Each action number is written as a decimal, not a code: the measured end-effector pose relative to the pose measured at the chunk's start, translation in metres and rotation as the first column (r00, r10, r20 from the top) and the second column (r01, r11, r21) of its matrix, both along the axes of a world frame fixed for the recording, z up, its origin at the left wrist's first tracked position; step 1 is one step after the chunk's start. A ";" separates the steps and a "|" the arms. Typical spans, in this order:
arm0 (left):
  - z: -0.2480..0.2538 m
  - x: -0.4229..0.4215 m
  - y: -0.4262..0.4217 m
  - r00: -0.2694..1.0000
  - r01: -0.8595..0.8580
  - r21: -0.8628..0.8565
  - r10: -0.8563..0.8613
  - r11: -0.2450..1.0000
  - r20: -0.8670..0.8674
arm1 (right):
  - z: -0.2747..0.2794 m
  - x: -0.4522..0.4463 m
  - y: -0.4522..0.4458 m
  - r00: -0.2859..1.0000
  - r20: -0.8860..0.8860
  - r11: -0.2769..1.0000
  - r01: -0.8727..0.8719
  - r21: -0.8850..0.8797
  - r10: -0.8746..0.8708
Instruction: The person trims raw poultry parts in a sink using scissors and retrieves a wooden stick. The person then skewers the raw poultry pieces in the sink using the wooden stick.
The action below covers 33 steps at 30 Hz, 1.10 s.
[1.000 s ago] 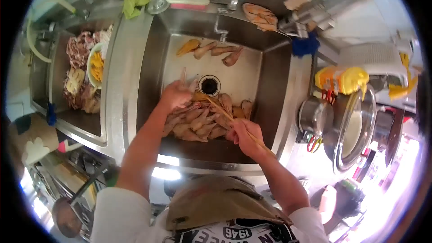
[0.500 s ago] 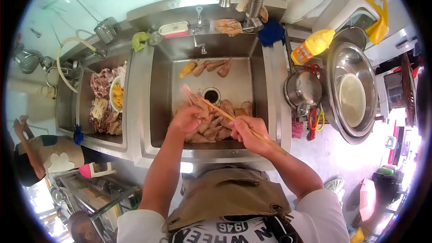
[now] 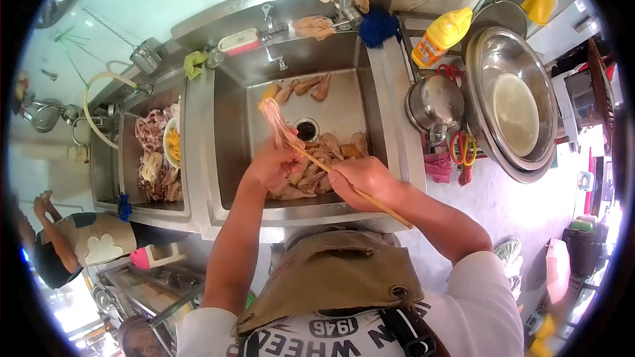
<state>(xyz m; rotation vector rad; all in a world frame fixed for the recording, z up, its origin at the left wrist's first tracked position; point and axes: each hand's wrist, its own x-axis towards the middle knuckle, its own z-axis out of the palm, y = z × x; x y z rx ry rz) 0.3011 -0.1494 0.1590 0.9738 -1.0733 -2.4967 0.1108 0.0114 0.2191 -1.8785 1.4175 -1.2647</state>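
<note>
Over the large sink (image 3: pixel 231 106), my left hand (image 3: pixel 272 162) is closed round a pale pink poultry piece (image 3: pixel 274 116) that sticks up and away from me. My right hand (image 3: pixel 360 182) grips a long wooden stick (image 3: pixel 380 206), whose far tip meets the piece at my left fingers. Beneath both hands, several raw poultry legs (image 3: pixel 317 175) are heaped at the near side of the basin. Beyond the drain (image 3: pixel 306 130) lie a few separate legs (image 3: pixel 307 85) and a yellow piece (image 3: pixel 269 94).
A smaller sink at the left holds raw meat (image 3: pixel 151 129) and a bowl (image 3: pixel 170 142) with yellow pieces. On the right are a lidded pot (image 3: pixel 435 104), a yellow bottle (image 3: pixel 442 36) and large metal basins (image 3: pixel 546 106). Another person (image 3: pixel 63 241) is at the far left.
The view has shifted. The poultry piece in my left hand now stands further up, stretched out past the drain. The stick stays in my right hand, its tip against the piece.
</note>
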 end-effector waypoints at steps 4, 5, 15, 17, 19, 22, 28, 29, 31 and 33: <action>0.002 -0.003 -0.001 0.999 -0.022 0.095 0.026 0.995 -0.045 | 0.006 -0.007 -0.007 0.996 -0.041 0.997 -0.082 -0.004 0.082; 0.004 -0.003 -0.001 1.000 -0.006 0.052 0.007 0.999 -0.019 | 0.006 -0.009 -0.009 0.993 -0.043 0.994 -0.107 0.002 0.107; 0.033 -0.033 0.025 0.965 -0.123 0.239 0.060 0.963 0.257 | -0.049 0.005 -0.052 0.888 -0.460 0.993 -0.040 -0.111 -0.015; 0.037 -0.035 0.031 0.973 -0.189 0.147 0.165 0.971 0.162 | -0.052 0.013 -0.056 0.990 -0.089 0.994 0.106 -0.028 -0.108; 0.015 -0.030 0.035 0.944 -0.203 -0.426 0.291 0.882 0.154 | -0.051 0.026 -0.047 0.895 0.366 0.942 0.144 0.303 -0.255; 0.009 -0.028 0.027 0.893 -0.086 -0.666 0.353 0.741 0.277 | -0.037 0.027 -0.055 0.455 0.636 0.693 -0.055 0.719 -0.624; -0.056 0.010 0.003 0.814 0.532 -0.782 0.061 0.324 0.578 | -0.034 -0.023 -0.090 -0.006 0.623 0.527 -0.540 0.657 -0.782; -0.037 0.009 -0.002 0.767 0.574 -0.707 0.032 0.413 0.641 | -0.035 -0.019 -0.092 0.117 0.651 0.526 -0.490 0.695 -0.750; -0.015 0.005 -0.008 0.739 0.508 -0.604 0.050 0.613 0.672 | -0.027 -0.004 -0.090 0.560 0.624 0.593 -0.270 0.759 -0.544; -0.019 0.005 -0.014 0.816 0.275 -0.585 0.136 0.763 0.562 | -0.024 0.011 -0.074 0.838 0.501 0.809 -0.134 0.572 -0.216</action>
